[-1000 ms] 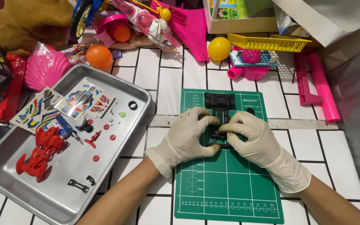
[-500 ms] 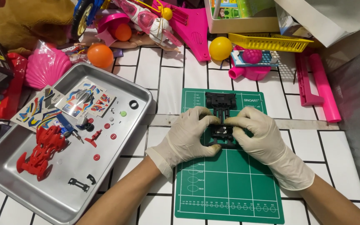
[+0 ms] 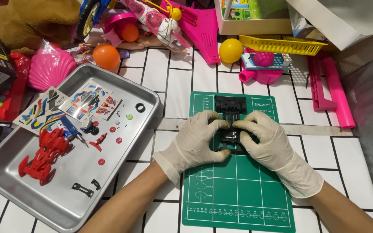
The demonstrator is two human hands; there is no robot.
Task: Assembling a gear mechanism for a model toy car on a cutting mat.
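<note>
From the head camera, 2 gloved hands meet over a black plastic toy-car chassis (image 3: 230, 115) that lies on the upper half of a green cutting mat (image 3: 238, 190) on a white tiled tabletop (image 3: 175, 86). The left hand (image 3: 197, 140) has its fingers curled closed around the chassis's left side, thumb underneath near the mat; the right hand (image 3: 266, 142) is closed on the right side, fingertips pressing down on the middle. Only the far end of the chassis shows clear of the gloves. It looks light and stiff, a thin moulded piece with small clips that could snap if twisted, so the side rails seem the safest place to hold it, and the latex gloves should keep it from slipping. To the left, touching nothing on the mat, sits 1 steel tray (image 3: 5, 179) holding 1 red car body shell (image 3: 44, 155), 2 sticker sheets (image 3: 65, 105), 1 black ring (image 3: 140, 107), 1 green disc (image 3: 129, 117), about 5 small red discs (image 3: 118, 140) and 2 small black clips (image 3: 83, 189). Along the far edge lie 1 orange ball (image 3: 106, 56), 1 yellow ball (image 3: 230, 50), 1 pink shell toy (image 3: 50, 69) and 1 yellow basket (image 3: 277, 44).
</note>
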